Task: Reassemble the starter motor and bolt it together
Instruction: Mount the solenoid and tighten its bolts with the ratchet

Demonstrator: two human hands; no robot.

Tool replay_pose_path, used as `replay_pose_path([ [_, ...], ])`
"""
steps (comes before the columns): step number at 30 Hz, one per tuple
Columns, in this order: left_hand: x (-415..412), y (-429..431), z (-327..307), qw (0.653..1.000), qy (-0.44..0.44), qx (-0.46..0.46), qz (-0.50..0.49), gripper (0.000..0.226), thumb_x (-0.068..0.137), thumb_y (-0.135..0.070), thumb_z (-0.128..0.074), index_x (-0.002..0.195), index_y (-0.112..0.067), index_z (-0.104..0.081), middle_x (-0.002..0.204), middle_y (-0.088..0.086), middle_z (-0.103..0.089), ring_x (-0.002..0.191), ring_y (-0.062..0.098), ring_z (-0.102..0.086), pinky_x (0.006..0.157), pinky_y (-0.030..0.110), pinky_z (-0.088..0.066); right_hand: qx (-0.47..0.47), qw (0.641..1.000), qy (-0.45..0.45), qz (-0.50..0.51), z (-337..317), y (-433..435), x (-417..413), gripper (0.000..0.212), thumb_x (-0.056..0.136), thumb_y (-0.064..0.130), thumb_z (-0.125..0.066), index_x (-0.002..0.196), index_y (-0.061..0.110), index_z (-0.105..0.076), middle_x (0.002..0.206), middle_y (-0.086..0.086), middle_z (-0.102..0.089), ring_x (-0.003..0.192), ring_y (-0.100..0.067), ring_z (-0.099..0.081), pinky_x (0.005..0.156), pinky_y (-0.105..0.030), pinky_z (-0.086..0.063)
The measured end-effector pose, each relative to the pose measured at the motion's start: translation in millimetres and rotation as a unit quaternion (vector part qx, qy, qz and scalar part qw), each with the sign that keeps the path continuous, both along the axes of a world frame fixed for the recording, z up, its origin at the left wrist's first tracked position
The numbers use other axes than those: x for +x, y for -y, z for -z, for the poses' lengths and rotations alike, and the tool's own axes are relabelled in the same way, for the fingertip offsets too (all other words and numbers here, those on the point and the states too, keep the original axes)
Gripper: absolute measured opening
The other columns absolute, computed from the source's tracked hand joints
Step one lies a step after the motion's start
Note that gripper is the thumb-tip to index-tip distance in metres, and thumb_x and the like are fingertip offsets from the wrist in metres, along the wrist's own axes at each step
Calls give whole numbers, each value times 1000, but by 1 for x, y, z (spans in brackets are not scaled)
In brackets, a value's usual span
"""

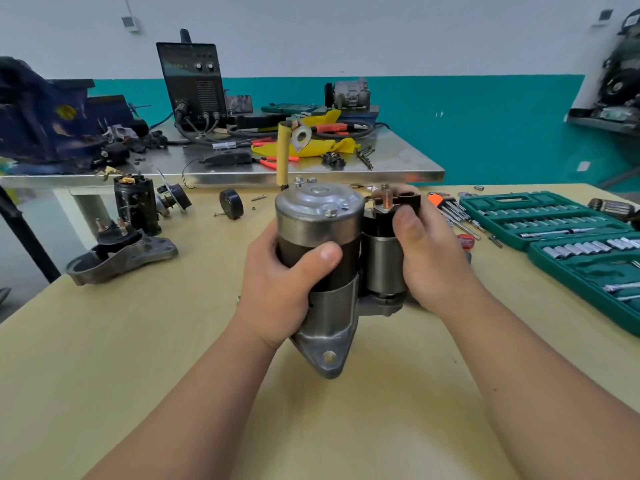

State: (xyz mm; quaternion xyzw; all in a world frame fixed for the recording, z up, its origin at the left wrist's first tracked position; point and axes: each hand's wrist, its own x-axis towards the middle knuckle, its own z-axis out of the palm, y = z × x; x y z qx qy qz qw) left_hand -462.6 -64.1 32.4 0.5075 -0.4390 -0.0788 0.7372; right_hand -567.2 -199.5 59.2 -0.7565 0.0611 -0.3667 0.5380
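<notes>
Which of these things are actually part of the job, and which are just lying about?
In the job: starter motor, gripped by the left hand on its body and the right hand on its solenoid; socket set and hex keys, likely for the bolts.

Lying about: dismantled motor parts, welding machine, blue vise, yellow cloth.

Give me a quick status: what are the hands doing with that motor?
Left hand grips starter motor body. Right hand grips solenoid alongside. End cap on, bolt heads showing. Nothing blocking; socket set off right.
</notes>
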Motion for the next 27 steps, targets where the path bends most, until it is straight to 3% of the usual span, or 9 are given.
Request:
replay_pose_path([
  [3, 2, 0, 0, 1000, -17, 0, 1, 55, 67, -41, -68, 109, -5, -65, 96, 4, -74, 91, 21, -69, 76, 32, -55, 2, 999, 36, -4, 6, 0, 2, 76, 56, 88, -58, 107, 32, -57, 103, 7, -67, 98, -13, -64, 82, -31, -54],
  [8, 7, -1, 0, 999, -43, -2, 6, 56, 69, -43, -66, 111, -6, -65, 100, 8, -73, 95, 26, -70, 77, 35, -56, -4, 999, 43, -15, 6, -3, 8, 69, 62, 87, -53, 108, 35, -57, 100, 14, -67, 94, -5, -63, 78, -24, -54],
  [10, 7, 0, 1, 999, -40, 3, 3, 54, 69, -43, -66, 110, -7, -66, 98, 6, -74, 94, 23, -70, 76, 33, -55, -12, 999, 32, -25, 5, 0, 8, 56, 63, 86, -51, 103, 48, -59, 94, 25, -67, 90, 6, -62, 69, -13, -51],
  [13, 5, 1, 0, 999, -33, 7, -10, 52, 68, -43, -68, 107, -9, -66, 94, 4, -74, 90, 22, -71, 73, 32, -56, -10, 999, -2, -37, 6, 1, 3, 43, 58, 90, -49, 92, 66, -58, 90, 34, -65, 87, 13, -61, 66, -9, -49],
  [15, 4, 1, 0, 999, -32, 6, -20, 52, 67, -44, -69, 104, -9, -67, 92, 4, -73, 88, 22, -70, 72, 32, -56, -6, 999, -7, -39, 7, 2, 2, 52, 56, 90, -53, 94, 56, -62, 88, 33, -66, 84, 12, -62, 64, -10, -48],
  [18, 6, 0, -1, 999, -26, -2, -26, 53, 68, -43, -69, 105, -6, -66, 92, 4, -73, 88, 21, -69, 73, 30, -54, 5, 999, -19, -28, 12, 4, 6, 50, 61, 69, -68, 92, 30, -61, 81, 23, -69, 78, 5, -63, 64, -17, -51],
  [22, 9, -4, -1, 999, -24, 2, -39, 56, 71, -44, -68, 108, -3, -65, 97, 11, -71, 92, 26, -69, 77, 35, -55, 25, 999, -34, -11, 22, -2, 9, 44, 62, 59, -64, 97, 34, -60, 97, 9, -70, 95, -12, -66, 83, -42, -56],
  [23, 9, -4, 0, 999, -28, 3, -44, 52, 70, -44, -68, 105, -6, -66, 96, 9, -72, 91, 25, -69, 77, 35, -55, 32, 999, -28, -5, 25, -5, 9, 43, 62, 59, -64, 99, 35, -59, 98, 9, -70, 95, -10, -66, 83, -41, -56],
  [27, 13, -4, -2, 997, -50, 17, -61, 28, 69, -49, -68, 81, -24, -72, 78, -4, -72, 77, 15, -69, 67, 29, -55, 34, 999, 18, 17, 29, -16, 13, 33, 68, 42, -72, 97, 32, -59, 85, 20, -69, 81, 2, -66, 63, -14, -50],
])
